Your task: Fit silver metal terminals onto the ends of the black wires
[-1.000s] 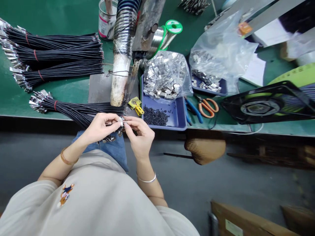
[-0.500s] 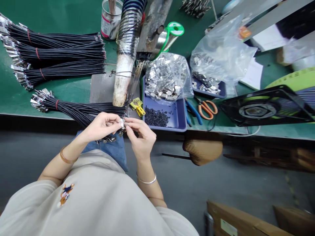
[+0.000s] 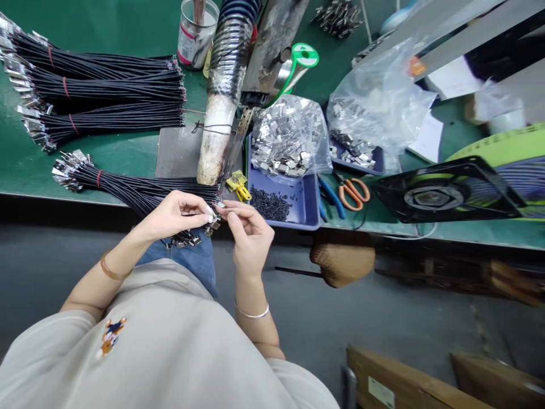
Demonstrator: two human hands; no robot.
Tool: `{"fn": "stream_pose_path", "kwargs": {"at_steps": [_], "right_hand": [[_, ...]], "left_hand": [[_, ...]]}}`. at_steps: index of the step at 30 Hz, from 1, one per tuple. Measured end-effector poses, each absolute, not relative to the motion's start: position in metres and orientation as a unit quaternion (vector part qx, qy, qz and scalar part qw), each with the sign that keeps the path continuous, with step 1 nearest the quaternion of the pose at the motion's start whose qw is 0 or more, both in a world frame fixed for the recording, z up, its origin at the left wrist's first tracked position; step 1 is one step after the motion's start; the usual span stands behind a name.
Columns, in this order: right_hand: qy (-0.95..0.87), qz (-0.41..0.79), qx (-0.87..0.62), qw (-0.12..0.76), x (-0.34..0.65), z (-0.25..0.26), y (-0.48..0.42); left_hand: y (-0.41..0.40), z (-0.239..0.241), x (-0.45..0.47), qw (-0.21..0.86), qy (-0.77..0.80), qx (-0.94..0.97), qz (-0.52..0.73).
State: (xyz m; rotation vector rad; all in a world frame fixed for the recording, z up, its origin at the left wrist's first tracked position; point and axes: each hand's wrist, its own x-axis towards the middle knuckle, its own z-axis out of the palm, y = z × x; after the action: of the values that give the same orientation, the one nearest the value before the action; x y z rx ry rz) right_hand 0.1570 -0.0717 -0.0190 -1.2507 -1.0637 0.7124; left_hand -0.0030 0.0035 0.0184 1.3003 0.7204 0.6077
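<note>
Grey floor (image 3: 306, 329) below a green workbench (image 3: 123, 149), with a brown seat (image 3: 344, 264) and cardboard boxes (image 3: 402, 378).

Four red-banded cable bundles (image 3: 123, 89) (three grouped), two blue trays (image 3: 310, 199), one fan (image 3: 435, 196)

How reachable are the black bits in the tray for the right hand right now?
Probably yes: the black bits lie uncovered in the tray, close to the right hand; the bag sits behind them. That hand looks busy at a metal part, though.
</note>
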Motion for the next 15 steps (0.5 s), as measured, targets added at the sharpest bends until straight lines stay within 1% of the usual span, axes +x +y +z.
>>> {"fn": "stream_pose_path", "kwargs": {"at_steps": [3,5,11,13,15], "right_hand": [[-0.484,0.192,-0.560,0.644,0.158,-0.017,-0.074],[-0.517,0.139,-0.551,0.640,0.159,-0.017,-0.076],[-0.633,0.009,-0.516,0.577,0.160,-0.012,-0.076],[-0.650,-0.003,-0.507,0.566,0.159,-0.012,-0.074],[-0.632,0.030,-0.518,0.576,0.158,-0.014,-0.072]], "left_hand": [[0.000,0.017,0.001,0.689,0.358,0.556,0.296],[-0.001,0.015,0.003,0.686,0.365,0.553,0.301],[-0.003,0.011,0.008,0.675,0.368,0.552,0.324],[-0.003,0.009,0.010,0.672,0.372,0.538,0.346],[-0.004,0.007,0.012,0.665,0.381,0.530,0.363]]}}
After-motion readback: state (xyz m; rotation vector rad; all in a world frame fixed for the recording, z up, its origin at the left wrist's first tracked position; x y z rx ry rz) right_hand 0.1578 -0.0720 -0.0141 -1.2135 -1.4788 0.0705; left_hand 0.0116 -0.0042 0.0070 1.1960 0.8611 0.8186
